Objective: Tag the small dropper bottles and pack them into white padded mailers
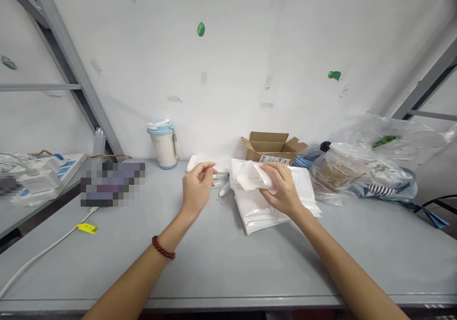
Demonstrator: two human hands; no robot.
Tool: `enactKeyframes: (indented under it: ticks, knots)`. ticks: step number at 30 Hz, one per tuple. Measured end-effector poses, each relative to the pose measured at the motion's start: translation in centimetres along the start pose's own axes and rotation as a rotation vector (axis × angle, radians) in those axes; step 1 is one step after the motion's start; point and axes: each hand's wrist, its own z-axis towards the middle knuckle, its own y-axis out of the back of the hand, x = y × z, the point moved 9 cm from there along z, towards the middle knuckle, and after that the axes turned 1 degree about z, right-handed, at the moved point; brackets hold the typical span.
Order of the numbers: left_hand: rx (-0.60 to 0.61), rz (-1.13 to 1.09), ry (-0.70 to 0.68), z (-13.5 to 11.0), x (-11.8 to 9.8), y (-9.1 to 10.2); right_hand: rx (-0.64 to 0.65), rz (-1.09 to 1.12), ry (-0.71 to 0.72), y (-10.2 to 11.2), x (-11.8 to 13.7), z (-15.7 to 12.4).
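Note:
My right hand (283, 186) has its fingers and thumb closed on a crumpled white plastic bag (250, 176). Beneath it, more folded white plastic (266, 210) lies on the grey table (214, 263). My left hand (197, 186), a dark red beaded bracelet at its wrist, is held to the left of the bag with fingers curled in a pinch; whatever is between them, if anything, cannot be made out. Between my hands, a small white stick-like item with a loop (224, 190) rests on the table near some clear small pieces (217, 183), partly hidden.
Against the wall stand a cream cup with a blue lid (163, 144) and an open cardboard box (271, 148). Clear plastic bags with contents (350, 167) fill the right side. At left are a pixelated object (112, 184), a white cable (46, 253) and power strips (53, 177).

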Motion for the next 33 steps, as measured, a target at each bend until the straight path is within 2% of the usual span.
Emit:
enactKeyframes:
  ticks: [2,4,6,8,9,10,11,15,20,25,28,33]
  knots:
    - [-0.052,-0.053,0.012,1.0,0.3,1.1,-0.023,0.002,0.009,0.1,0.4,0.0]
    - [-0.003,-0.089,0.05,1.3,0.5,0.9,-0.014,0.004,0.023,-0.3,1.0,-0.1]
    - [0.218,-0.108,0.113,0.8,0.7,-1.4,0.017,0.008,0.056,-1.0,2.0,-0.2]
    - [0.526,-0.1,0.174,-1.1,0.8,-4.5,0.053,0.022,0.104,-1.7,3.1,-0.4]
    - [0.639,-0.088,0.197,-2.1,0.9,-5.7,0.067,0.034,0.127,-2.0,3.6,-0.4]
    - [0.702,-0.075,0.213,-3.0,1.1,-6.5,0.078,0.048,0.146,-2.1,4.0,-0.5]
    - [0.716,-0.064,0.225,-3.5,1.3,-7.0,0.089,0.064,0.16,-2.2,4.4,-0.5]
    - [0.631,-0.07,0.278,-4.4,2.2,-7.6,0.127,0.103,0.197,-2.5,5.1,-0.7]
    - [0.437,-0.119,0.337,-4.8,2.9,-7.4,0.155,0.089,0.276,-2.6,6.3,-0.9]
    - [0.373,-0.167,0.345,-5.2,3.7,-7.7,0.189,0.083,0.327,-2.7,7.2,-1.1]
    - [0.379,-0.15,0.368,-5.1,3.9,-7.6,0.19,0.046,0.321,-2.6,6.6,-1.0]
    - [0.364,-0.074,0.444,-4.0,3.8,-6.2,0.157,-0.083,0.164,-2.6,3.9,-0.6]
